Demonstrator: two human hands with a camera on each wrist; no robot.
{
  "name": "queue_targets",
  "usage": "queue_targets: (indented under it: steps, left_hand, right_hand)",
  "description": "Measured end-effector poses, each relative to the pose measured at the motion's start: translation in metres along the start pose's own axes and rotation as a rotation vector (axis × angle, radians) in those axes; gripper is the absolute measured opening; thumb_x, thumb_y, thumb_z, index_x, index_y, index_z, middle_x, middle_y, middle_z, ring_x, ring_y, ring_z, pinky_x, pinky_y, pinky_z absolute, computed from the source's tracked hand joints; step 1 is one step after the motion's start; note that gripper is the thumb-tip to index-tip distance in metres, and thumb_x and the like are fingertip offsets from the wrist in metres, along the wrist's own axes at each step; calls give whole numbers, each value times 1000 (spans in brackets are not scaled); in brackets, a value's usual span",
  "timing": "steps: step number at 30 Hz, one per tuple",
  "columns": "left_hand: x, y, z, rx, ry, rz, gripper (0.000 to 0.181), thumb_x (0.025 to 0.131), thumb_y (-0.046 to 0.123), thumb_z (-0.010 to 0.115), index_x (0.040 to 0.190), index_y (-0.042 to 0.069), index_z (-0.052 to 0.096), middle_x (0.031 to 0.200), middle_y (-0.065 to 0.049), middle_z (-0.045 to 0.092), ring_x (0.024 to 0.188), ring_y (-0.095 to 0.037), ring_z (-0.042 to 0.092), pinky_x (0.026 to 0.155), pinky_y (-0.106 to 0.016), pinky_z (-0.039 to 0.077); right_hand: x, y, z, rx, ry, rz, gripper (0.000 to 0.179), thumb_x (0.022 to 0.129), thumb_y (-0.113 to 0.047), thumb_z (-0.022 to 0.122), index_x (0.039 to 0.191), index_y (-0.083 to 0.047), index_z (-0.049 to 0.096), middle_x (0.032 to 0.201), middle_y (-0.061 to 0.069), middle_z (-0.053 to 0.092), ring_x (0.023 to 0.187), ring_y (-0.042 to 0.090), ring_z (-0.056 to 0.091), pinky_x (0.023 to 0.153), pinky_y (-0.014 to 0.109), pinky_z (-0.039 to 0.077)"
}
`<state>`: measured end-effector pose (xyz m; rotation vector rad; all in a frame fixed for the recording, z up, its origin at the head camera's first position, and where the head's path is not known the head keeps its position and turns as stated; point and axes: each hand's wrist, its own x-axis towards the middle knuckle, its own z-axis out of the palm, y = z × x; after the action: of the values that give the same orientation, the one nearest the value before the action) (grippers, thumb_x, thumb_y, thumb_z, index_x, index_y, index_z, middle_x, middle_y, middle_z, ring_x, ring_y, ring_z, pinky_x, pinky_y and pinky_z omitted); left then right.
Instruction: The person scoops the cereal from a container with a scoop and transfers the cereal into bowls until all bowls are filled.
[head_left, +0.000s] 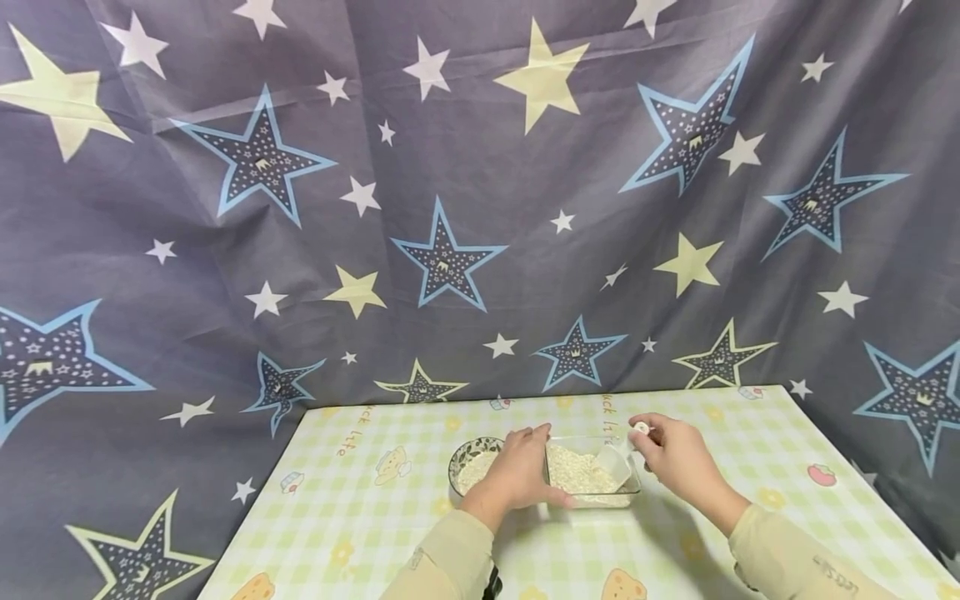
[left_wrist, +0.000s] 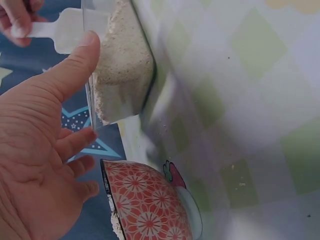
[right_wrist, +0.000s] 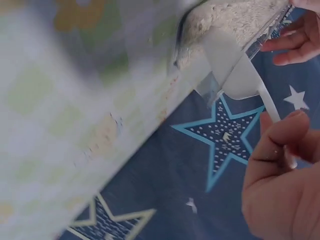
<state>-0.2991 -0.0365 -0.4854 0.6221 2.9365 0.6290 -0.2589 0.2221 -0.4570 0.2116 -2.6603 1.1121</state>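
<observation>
My right hand (head_left: 678, 460) pinches the handle of a white scoop (right_wrist: 243, 82). The scoop's bowl is partly sunk in pale flakes (head_left: 577, 471), which look like oats, inside a clear rectangular glass container (head_left: 600, 501). My left hand (head_left: 519, 471) holds the container's left end, its thumb on the near side and a forefinger at the far corner. Just left of that hand stands a round patterned bowl (left_wrist: 150, 200), red with white flowers outside and dark leaves inside the rim. More pale flakes lie in the bowl, partly hidden by the left hand in the head view.
A green-and-white checked tablecloth (head_left: 390, 517) covers the table. Behind it hangs a dark curtain (head_left: 465, 342) printed with stars, close to the table's back edge. A few crumbs lie on the cloth in the left wrist view.
</observation>
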Motion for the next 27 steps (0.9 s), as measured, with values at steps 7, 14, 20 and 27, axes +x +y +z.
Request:
queue_targets:
  steps: [7, 14, 20, 27]
  left_hand:
    - [1, -1, -3, 20, -6, 6, 126, 66, 55, 99, 164, 4, 38, 158, -11, 58, 154, -42, 44, 130, -55, 38]
    - [1, -2, -3, 33, 11, 22, 126, 65, 53, 100, 162, 2, 39, 153, -8, 63, 151, -39, 49, 130, -52, 39]
    - [1, 0, -3, 24, 15, 23, 125, 64, 51, 101, 161, 1, 41, 153, -10, 63, 149, -39, 50, 129, -51, 40]
    - [3, -1, -2, 11, 14, 16, 125, 64, 49, 102, 162, 2, 41, 153, -10, 63, 150, -40, 50, 129, -51, 39]
  right_hand:
    - [-6, 15, 4, 316, -12, 333, 38, 105, -14, 64, 135, 9, 65, 91, 12, 82, 58, 12, 64, 47, 26, 52]
    - [-15, 22, 19, 489, 12, 475, 42, 106, -16, 63, 140, 9, 60, 79, -2, 77, 60, 6, 61, 50, 22, 52]
    - [-21, 21, 29, 559, 30, 510, 41, 107, -17, 62, 140, 7, 60, 80, -5, 76, 57, 4, 59, 48, 21, 49]
    - [-23, 23, 41, 624, 40, 535, 44, 107, -18, 64, 141, 8, 56, 77, -5, 75, 55, 4, 60, 46, 20, 48]
